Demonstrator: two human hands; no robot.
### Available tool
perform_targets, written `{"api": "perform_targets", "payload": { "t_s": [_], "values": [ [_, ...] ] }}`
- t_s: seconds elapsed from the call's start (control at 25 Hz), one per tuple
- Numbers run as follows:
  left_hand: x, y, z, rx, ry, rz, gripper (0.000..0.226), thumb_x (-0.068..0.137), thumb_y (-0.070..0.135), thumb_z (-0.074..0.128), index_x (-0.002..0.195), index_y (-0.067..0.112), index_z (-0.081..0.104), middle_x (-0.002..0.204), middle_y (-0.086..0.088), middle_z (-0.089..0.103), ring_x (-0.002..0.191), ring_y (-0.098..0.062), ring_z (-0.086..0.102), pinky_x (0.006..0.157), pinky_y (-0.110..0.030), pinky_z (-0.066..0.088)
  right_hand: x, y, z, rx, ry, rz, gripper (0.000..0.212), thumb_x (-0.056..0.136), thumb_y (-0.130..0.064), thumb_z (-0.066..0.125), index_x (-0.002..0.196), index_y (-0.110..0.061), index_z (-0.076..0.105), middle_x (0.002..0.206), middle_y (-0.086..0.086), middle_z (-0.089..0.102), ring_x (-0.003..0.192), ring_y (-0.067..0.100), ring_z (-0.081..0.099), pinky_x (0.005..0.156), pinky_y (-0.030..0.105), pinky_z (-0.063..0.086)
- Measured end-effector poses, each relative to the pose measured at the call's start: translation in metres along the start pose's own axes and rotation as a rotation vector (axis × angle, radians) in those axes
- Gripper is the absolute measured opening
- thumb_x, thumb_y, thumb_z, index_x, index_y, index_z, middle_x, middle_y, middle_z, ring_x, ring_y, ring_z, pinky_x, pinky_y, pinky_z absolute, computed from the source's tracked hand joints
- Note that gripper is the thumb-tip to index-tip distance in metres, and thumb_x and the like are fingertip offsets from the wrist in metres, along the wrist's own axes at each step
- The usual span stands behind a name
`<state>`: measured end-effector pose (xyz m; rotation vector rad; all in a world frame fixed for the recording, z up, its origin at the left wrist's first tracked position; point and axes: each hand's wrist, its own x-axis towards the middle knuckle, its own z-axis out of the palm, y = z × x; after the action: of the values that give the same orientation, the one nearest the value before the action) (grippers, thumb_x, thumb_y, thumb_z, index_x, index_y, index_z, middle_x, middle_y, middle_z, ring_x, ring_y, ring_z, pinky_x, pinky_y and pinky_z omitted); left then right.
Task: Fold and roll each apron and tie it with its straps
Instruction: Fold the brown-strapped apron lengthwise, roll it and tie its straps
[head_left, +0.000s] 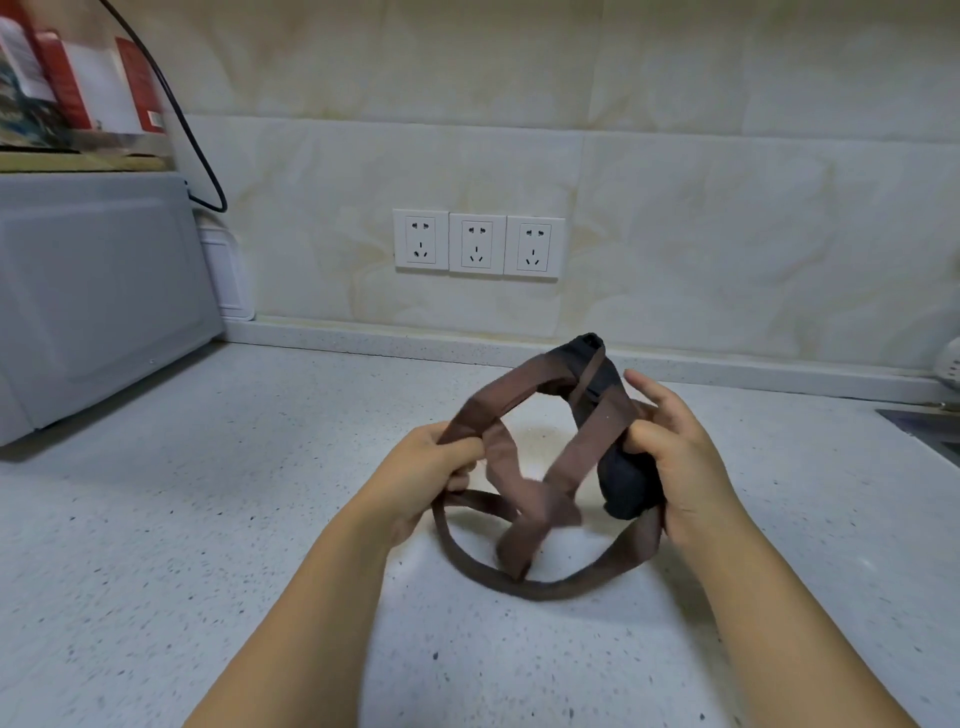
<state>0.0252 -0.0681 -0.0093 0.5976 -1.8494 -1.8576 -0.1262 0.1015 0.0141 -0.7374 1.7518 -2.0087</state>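
- Kitchen corner: speckled pale table (208, 519) against a marbled tile wall. Three wall sockets (478, 243) at centre. Grey microwave (98, 296) at far left, with a black cable (182, 119) hanging behind it and red-and-white boxes (78, 78) on top.
- Apron (626, 483): dark cloth, already rolled into a tight bundle. It is held clear of the table, right of centre, one end pointing up toward the wall.
- Straps (519, 382): brown, slack, in wide tangled loops between the two hands. One band crosses the roll on a slant. Another loop sags down and lies on the table just in front of the bundle.
- Left hand (431, 467): fingers curled round a bunched length of strap, drawn out to the left of the roll.
- Right hand (675, 452): thumb and fingers wrapped round the lower part of the roll, pinning a strap against it. One finger juts out straight past the cloth.
- Step in hand, as judged: folding and rolling look done for this apron. Tying is under way, with no knot visible yet.
- Next move likely calls for winding the left-hand strap round the roll, with the right hand clamping the bundle so it cannot spring open. Then the free ends need finding; which strand is a free end cannot be told from this view.
- Risk: slack loops may cross or snag, and the roll may loosen if the right-hand grip eases.
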Motion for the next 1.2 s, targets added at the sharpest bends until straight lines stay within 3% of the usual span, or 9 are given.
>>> {"api": "perform_targets", "payload": {
  "t_s": [0.16, 0.24, 0.28, 0.44, 0.6, 0.8, 0.96, 1.08, 1.2],
  "values": [
    [-0.002, 0.007, -0.011, -0.483, 0.000, -0.005, 0.013, 0.084, 0.013, 0.062, 0.072, 0.008, 0.062, 0.058, -0.002, 0.046, 0.052, -0.014, 0.046, 0.078, -0.035, 0.051, 0.001, 0.003, 0.000, -0.449, 0.091, -0.133, 0.060, 0.082, -0.007, 0.065, 0.131, -0.037, 0.049, 0.117, -0.009, 0.052, 0.091, 0.011, 0.057, 0.065, 0.022, 0.044],
    [-0.005, 0.010, -0.012, -0.791, -0.086, 0.054, 0.010, 0.073, 0.016, 0.075, 0.075, 0.009, 0.068, 0.059, 0.002, 0.050, 0.046, -0.009, 0.046, 0.065, -0.029, 0.055, 0.003, 0.006, 0.000, -0.500, 0.117, -0.121, 0.061, 0.083, -0.007, 0.064, 0.134, -0.037, 0.046, 0.119, -0.007, 0.048, 0.087, 0.006, 0.054, 0.061, 0.022, 0.043],
    [-0.005, 0.010, -0.013, -0.863, -0.151, 0.082, 0.025, 0.065, 0.018, 0.082, 0.086, 0.009, 0.071, 0.067, 0.003, 0.056, 0.047, -0.007, 0.049, 0.058, -0.025, 0.054, 0.005, 0.008, -0.001, -0.522, 0.136, -0.103, 0.061, 0.084, -0.008, 0.062, 0.135, -0.036, 0.045, 0.119, -0.006, 0.047, 0.084, 0.005, 0.052, 0.060, 0.022, 0.042],
    [-0.004, 0.005, -0.011, -0.930, -0.389, 0.058, 0.064, 0.070, 0.017, 0.081, 0.130, 0.019, 0.060, 0.103, -0.006, 0.068, 0.078, -0.018, 0.068, 0.074, -0.033, 0.057, 0.006, 0.011, -0.001, -0.660, 0.131, -0.015, 0.061, 0.085, -0.012, 0.060, 0.138, -0.034, 0.041, 0.121, -0.002, 0.046, 0.080, 0.004, 0.050, 0.063, 0.025, 0.043],
    [-0.005, 0.008, 0.000, -0.911, -0.295, 0.002, 0.048, 0.083, 0.001, 0.061, 0.129, 0.016, 0.061, 0.107, -0.008, 0.070, 0.083, -0.022, 0.072, 0.074, -0.034, 0.059, -0.003, 0.016, 0.009, -0.834, -0.036, -0.030, 0.086, 0.082, -0.017, 0.064, 0.149, -0.040, 0.015, 0.125, -0.007, 0.039, 0.106, 0.013, 0.047, 0.086, 0.030, 0.043],
    [-0.005, 0.013, -0.002, -0.899, -0.252, 0.057, 0.034, 0.093, 0.001, 0.041, 0.119, 0.011, 0.062, 0.100, -0.008, 0.069, 0.084, -0.022, 0.070, 0.076, -0.034, 0.059, -0.031, -0.002, 0.039, -0.299, -0.218, -0.247, 0.060, 0.093, -0.008, 0.048, 0.139, -0.046, 0.035, 0.129, -0.028, 0.050, 0.114, -0.007, 0.051, 0.093, 0.018, 0.039],
    [-0.011, 0.026, 0.001, -0.746, -0.222, 0.044, 0.023, 0.097, 0.020, 0.045, 0.107, 0.010, 0.062, 0.083, -0.004, 0.060, 0.056, -0.014, 0.055, 0.056, -0.028, 0.053, -0.037, -0.006, 0.054, -0.336, -0.104, -0.363, 0.037, 0.093, -0.016, 0.055, 0.117, -0.044, 0.055, 0.112, -0.018, 0.055, 0.098, -0.008, 0.054, 0.079, 0.008, 0.044],
    [-0.018, 0.051, -0.001, -0.498, -0.141, 0.014, 0.023, 0.085, 0.025, 0.059, 0.103, 0.010, 0.061, 0.076, -0.001, 0.056, 0.051, -0.011, 0.046, 0.052, -0.024, 0.047, -0.033, -0.018, 0.051, -0.228, -0.037, -0.192, 0.021, 0.091, -0.012, 0.059, 0.098, -0.031, 0.067, 0.096, -0.007, 0.065, 0.082, 0.003, 0.062, 0.064, 0.008, 0.046],
    [-0.032, 0.084, -0.006, -0.469, -0.122, -0.016, 0.025, 0.081, 0.019, 0.065, 0.104, 0.008, 0.061, 0.079, -0.005, 0.061, 0.062, -0.016, 0.059, 0.059, -0.031, 0.054, -0.039, -0.044, 0.046, -0.031, -0.033, -0.071, 0.026, 0.088, -0.002, 0.058, 0.102, -0.023, 0.061, 0.087, -0.001, 0.066, 0.073, 0.012, 0.066, 0.071, 0.024, 0.055]
  ]
}}
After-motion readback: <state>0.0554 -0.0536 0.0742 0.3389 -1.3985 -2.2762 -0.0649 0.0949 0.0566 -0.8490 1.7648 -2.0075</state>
